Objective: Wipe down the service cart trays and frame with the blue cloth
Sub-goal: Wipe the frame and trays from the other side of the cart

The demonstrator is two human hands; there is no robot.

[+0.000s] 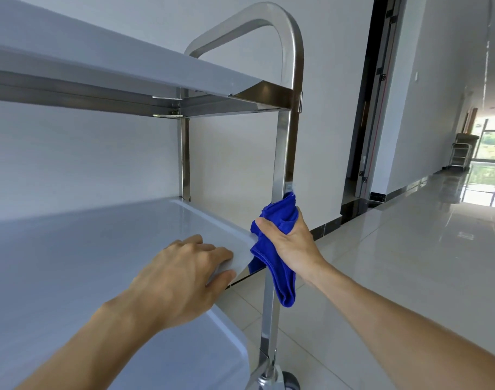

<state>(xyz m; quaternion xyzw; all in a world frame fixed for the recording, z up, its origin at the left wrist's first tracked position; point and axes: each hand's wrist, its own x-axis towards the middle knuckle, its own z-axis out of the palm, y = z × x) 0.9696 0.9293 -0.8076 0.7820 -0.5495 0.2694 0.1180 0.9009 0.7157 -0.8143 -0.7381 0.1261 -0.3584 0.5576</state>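
Head view looks along a stainless service cart point(282, 153) from low and close. The right hand point(290, 243) is closed around the blue cloth point(277, 249), pressing the bunched upper part against the near upright post point(281, 164) of the frame, at the level where the middle tray point(100, 249) meets that post. The cloth's long axis runs nearly vertical, parallel to the post: a wad pokes up above the thumb and fingers, and a longer folded tail hangs straight down below the palm, its rounded end pointing at the floor point(395, 263). The thumb lies across the cloth's front, on the tray side of the grip. To the left of that grip, just beside it, the left hand point(190, 274) clasps the tray's near edge by the corner, fingers on top of the rim and thumb under it. Above the grip the post rises past the upper tray point(114, 60) to the curved handle point(268, 26); below it the post drops to a caster wheel point(290, 381). Right of the grip stretches a glossy tiled corridor, with a second cart point(461, 153) far off by a window.
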